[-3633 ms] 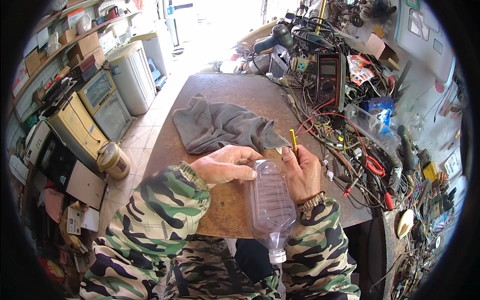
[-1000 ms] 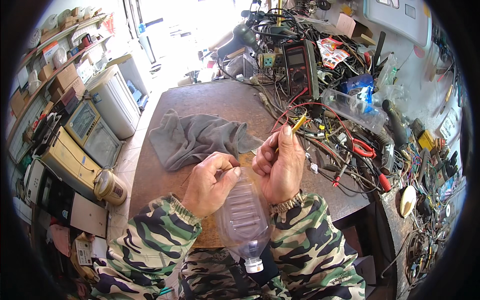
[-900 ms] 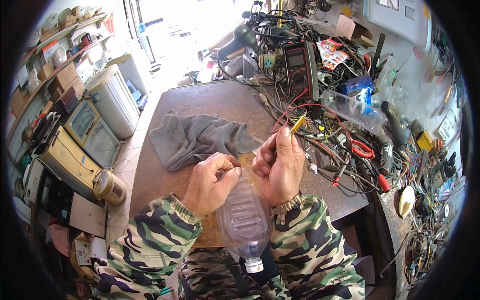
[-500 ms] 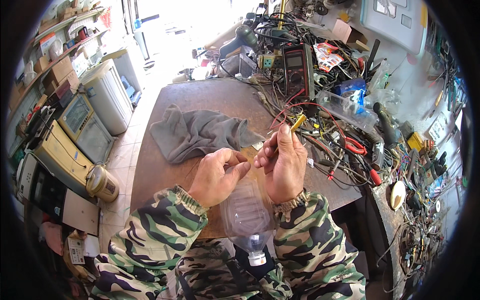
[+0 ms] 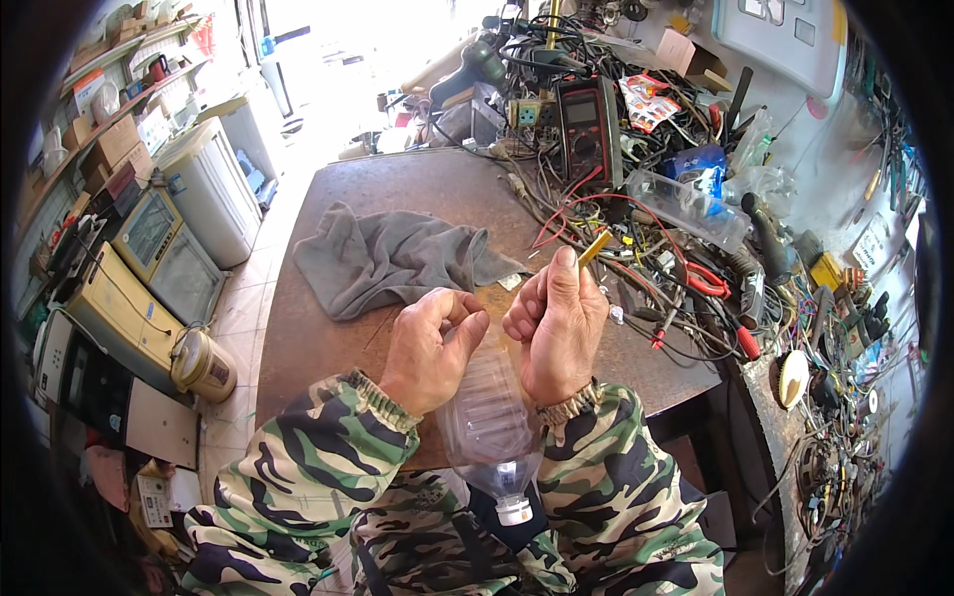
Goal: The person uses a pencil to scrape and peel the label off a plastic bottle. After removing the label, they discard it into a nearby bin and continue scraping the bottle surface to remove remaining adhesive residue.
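Note:
My right hand [image 5: 564,336] is closed around a slim yellow handle [image 5: 595,247] that sticks up past the thumb; the rest of it is hidden in my fingers. My left hand [image 5: 434,350] has its fingers curled toward the thumb in a pinch, and whatever is in them, if anything, I cannot make out. A thin dark strand [image 5: 377,331] shows beside it. Below and between both hands lies a clear plastic bottle [image 5: 489,425] with a white cap [image 5: 514,511] toward me, partly over the table edge. Neither hand visibly grips it.
A crumpled grey cloth [image 5: 393,260] lies beyond my left hand on the brown table [image 5: 308,363]. To the right are tangled cables, a multimeter [image 5: 588,129], red-handled pliers [image 5: 708,281] and a clear plastic container [image 5: 686,211]. A lidded bucket [image 5: 204,364] stands on the floor at left.
The yellow handle has shifted slightly and leans a little more to the right. My left hand has curled slightly. Otherwise the view has only moved a little.

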Motion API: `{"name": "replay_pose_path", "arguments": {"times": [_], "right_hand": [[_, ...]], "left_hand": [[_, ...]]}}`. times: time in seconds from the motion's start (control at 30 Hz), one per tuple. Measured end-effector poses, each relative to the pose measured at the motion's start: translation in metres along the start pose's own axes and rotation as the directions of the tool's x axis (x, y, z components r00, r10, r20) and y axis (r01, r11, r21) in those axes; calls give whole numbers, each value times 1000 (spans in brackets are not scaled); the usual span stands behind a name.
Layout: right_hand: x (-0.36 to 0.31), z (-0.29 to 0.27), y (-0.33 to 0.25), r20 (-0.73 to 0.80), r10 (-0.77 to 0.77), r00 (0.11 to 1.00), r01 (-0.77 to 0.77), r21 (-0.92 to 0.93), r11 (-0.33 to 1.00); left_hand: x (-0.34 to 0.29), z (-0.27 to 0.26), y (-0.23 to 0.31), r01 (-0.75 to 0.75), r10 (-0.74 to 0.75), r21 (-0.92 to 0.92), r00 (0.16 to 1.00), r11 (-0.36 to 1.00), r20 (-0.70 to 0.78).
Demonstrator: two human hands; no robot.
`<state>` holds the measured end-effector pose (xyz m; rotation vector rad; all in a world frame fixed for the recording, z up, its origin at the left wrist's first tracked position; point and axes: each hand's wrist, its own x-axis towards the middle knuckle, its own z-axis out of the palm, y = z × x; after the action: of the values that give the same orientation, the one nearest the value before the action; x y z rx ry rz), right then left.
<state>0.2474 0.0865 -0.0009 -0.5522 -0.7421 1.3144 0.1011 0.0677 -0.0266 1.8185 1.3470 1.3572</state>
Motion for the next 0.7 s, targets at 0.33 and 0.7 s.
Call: {"name": "replay_pose_path", "arguments": {"times": [0.33,0.7], "right_hand": [[-3,-7,-8,198,-25,980,86,-308,948],[-11,-4,-21,159,33,987,43,-452,891]], "left_hand": [[0,5,-5,27,-29,-25,993,999,-118],[11,-5,-3,94,-89,122,995,988,-49]]}}
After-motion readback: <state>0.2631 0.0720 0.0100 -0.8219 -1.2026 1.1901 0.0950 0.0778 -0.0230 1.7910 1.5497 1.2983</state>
